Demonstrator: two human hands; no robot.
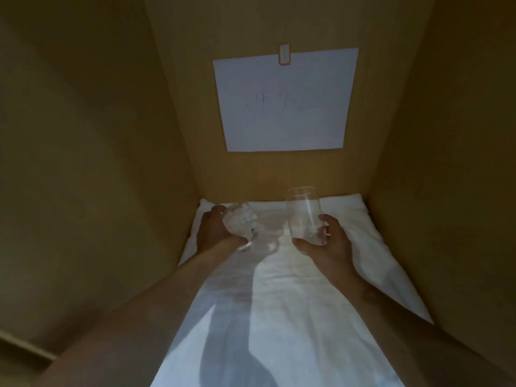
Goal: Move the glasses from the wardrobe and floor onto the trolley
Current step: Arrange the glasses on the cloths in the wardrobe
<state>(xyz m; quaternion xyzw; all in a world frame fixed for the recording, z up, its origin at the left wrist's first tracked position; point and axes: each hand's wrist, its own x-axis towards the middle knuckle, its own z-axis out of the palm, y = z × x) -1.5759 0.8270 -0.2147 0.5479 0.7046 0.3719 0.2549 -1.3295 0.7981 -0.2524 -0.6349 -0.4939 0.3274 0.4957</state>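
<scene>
**Two glasses in hands, inside wardrobe**

Nearest: white cloth lining wardrobe floor. Further in: left hand wrapped round tilted glass, near cloth's far-left corner; right hand gripping upright glass, right of cloth's middle. Beyond cloth: paper sheet on back wall. Step, prob.: pick-up. Next: lift both clear w/o knocking, back out, carry to trolley, not in view.

A white cloth covers the bottom of the space, from 6 o'clock up to the middle. It has soft folds and dark shadows on it. A white sheet of paper hangs on the brown back wall at 12 o'clock. A small red-edged clip sits at the paper's top edge.
</scene>
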